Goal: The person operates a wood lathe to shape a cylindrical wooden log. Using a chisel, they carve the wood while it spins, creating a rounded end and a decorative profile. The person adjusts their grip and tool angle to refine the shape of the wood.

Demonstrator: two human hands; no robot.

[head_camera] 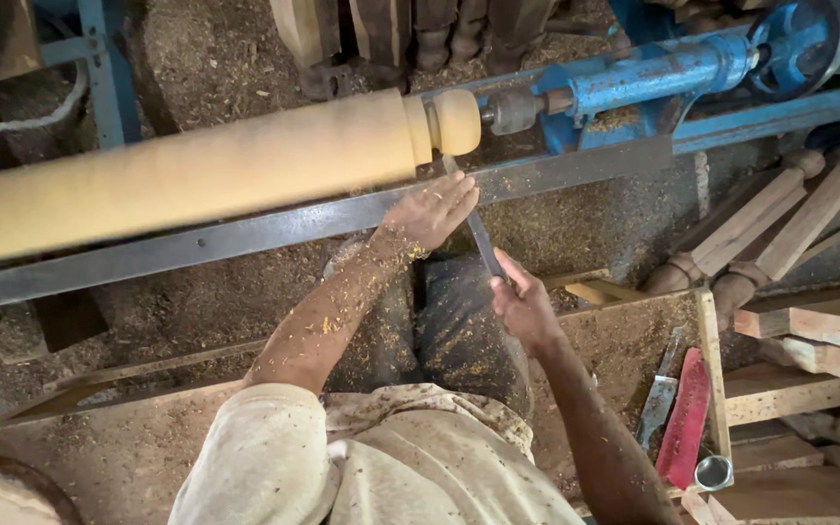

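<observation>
A long pale wooden cylinder (187,170) is mounted on a blue lathe (653,73); its right end is shaped into a rounded knob (456,122). A dark metal chisel (478,228) runs from the groove beside the knob down to my hands. My left hand (430,209) rests on the grey metal tool rest (245,233) and pins the blade near its tip. My right hand (519,301) grips the chisel's lower end, close to my knees. Sawdust covers both forearms.
Sawdust lies thick on the floor and a wooden tray (634,340) at right, which holds a metal tool (661,394), a red tool (685,420) and a small metal cup (713,472). Turned wooden legs (760,238) and planks (809,321) lie at far right.
</observation>
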